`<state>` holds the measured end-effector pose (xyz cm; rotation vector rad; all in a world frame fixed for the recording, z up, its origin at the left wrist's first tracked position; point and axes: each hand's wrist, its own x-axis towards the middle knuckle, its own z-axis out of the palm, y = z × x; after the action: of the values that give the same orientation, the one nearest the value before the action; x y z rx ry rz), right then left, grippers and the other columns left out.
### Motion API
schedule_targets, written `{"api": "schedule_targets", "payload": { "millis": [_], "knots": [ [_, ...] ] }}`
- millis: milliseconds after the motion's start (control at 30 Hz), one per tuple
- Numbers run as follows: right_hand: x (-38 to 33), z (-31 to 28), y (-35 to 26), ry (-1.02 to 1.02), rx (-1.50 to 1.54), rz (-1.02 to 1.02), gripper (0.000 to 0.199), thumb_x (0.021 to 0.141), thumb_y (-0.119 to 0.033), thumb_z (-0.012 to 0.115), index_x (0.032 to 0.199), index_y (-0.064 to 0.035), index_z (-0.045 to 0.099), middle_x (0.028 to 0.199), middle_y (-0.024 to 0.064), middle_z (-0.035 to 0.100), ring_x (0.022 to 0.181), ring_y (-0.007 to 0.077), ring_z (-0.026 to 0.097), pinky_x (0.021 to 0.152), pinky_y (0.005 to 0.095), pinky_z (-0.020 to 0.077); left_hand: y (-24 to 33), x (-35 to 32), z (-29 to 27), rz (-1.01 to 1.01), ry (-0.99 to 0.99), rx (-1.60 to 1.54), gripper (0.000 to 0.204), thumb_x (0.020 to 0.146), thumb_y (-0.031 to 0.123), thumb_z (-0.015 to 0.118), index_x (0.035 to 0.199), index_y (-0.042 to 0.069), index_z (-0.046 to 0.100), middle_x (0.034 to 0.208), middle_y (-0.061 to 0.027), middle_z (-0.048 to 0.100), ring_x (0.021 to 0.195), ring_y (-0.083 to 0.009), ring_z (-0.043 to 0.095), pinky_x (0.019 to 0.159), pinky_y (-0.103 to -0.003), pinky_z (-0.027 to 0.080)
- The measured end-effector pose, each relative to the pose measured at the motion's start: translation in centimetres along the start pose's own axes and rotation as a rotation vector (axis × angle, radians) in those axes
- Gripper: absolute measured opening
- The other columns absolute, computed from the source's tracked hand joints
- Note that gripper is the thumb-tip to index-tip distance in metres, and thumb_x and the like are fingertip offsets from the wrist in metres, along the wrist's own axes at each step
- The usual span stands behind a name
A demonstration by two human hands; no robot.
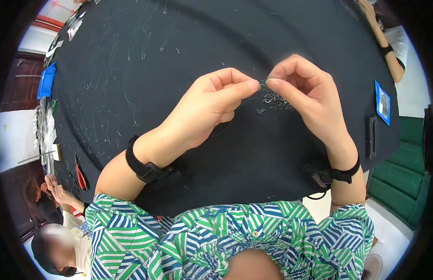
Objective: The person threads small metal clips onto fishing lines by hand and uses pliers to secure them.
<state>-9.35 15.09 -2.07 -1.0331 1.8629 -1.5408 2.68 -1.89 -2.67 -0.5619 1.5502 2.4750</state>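
Note:
My left hand (207,95) is closed, its thumb and forefinger pinched together above the black cloth. From its fingers hangs a thin greenish fishing line (246,100). My right hand (310,88) pinches thumb to forefinger just across a narrow gap, and what lies in that pinch is too small to make out. A small shiny metal bit (263,84) shows between the two sets of fingertips. Partly behind my right thumb, a pile of small dark fish hooks (274,99) lies on the cloth.
Hooks on thin lines (136,123) lie scattered across the left of the black-covered table (254,163). At the left edge are red-handled pliers (80,175) and a blue packet (47,81). Another blue packet (383,102) and a black bar (371,136) sit right. Other people work at both sides.

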Motion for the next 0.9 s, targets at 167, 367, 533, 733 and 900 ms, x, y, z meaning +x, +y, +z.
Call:
{"api": "schedule_targets", "payload": {
  "millis": [167, 367, 533, 733, 900],
  "knots": [
    [-0.15, 0.32, 0.3, 0.007, 0.003, -0.019, 0.012, 0.09, -0.011, 0.065, 0.094, 0.0001, 0.063, 0.084, -0.0002, 0.061, 0.076, 0.0045, 0.056, 0.066, 0.0202, 0.045, -0.04, -0.06, 0.21, 0.01, -0.022, 0.011, 0.01, 0.096, 0.02, 0.06, 0.093, 0.01, 0.057, 0.062, 0.0115, 0.035, 0.05, -0.0009, 0.025, 0.045, -0.02, 0.019],
    [-0.28, 0.35, 0.43, 0.003, 0.014, -0.017, 0.014, 0.091, -0.013, 0.064, 0.095, 0.0001, 0.063, 0.084, -0.0002, 0.061, 0.075, 0.0044, 0.055, 0.065, 0.0197, 0.0441, -0.01, -0.06, 0.13, 0.014, -0.022, 0.035, 0.011, 0.096, 0.02, 0.06, 0.094, 0.01, 0.057, 0.065, 0.0112, 0.038, 0.05, -0.0005, 0.026, 0.046, -0.019, 0.02],
    [-0.23, 0.11, 0.15, -0.018, 0.029, 0.007, 0.016, 0.092, -0.016, 0.063, 0.096, -0.0004, 0.063, 0.083, -0.0011, 0.06, 0.076, 0.0041, 0.054, 0.066, 0.0197, 0.0437, 0.16, -0.22, 0.2, 0.141, 0.041, 0.183, 0.011, 0.095, 0.019, 0.061, 0.096, 0.009, 0.059, 0.07, 0.0104, 0.046, 0.053, 0.001, 0.029, 0.047, -0.018, 0.021],
    [-0.12, 0.12, -0.02, -0.097, 0.15, 0.174, 0.022, 0.094, -0.023, 0.061, 0.097, -0.0009, 0.062, 0.082, -0.0028, 0.059, 0.074, 0.0032, 0.052, 0.065, 0.02, 0.0425, -0.11, -0.11, 0.24, 0.235, 0.043, 0.285, 0.012, 0.095, 0.019, 0.062, 0.096, 0.008, 0.06, 0.071, 0.0108, 0.049, 0.056, 0.0022, 0.033, 0.05, -0.016, 0.023],
    [-0.11, 0.12, 0.03, -0.1, 0.141, 0.194, 0.023, 0.094, -0.024, 0.061, 0.099, -0.0019, 0.062, 0.079, -0.0039, 0.057, 0.07, 0.0026, 0.05, 0.062, 0.0196, 0.0409, 0.0, -0.12, 0.16, 0.284, 0.071, 0.357, 0.012, 0.094, 0.016, 0.063, 0.095, 0.004, 0.061, 0.073, 0.0087, 0.053, 0.06, 0.0027, 0.04, 0.053, -0.015, 0.03]
  ]
}}
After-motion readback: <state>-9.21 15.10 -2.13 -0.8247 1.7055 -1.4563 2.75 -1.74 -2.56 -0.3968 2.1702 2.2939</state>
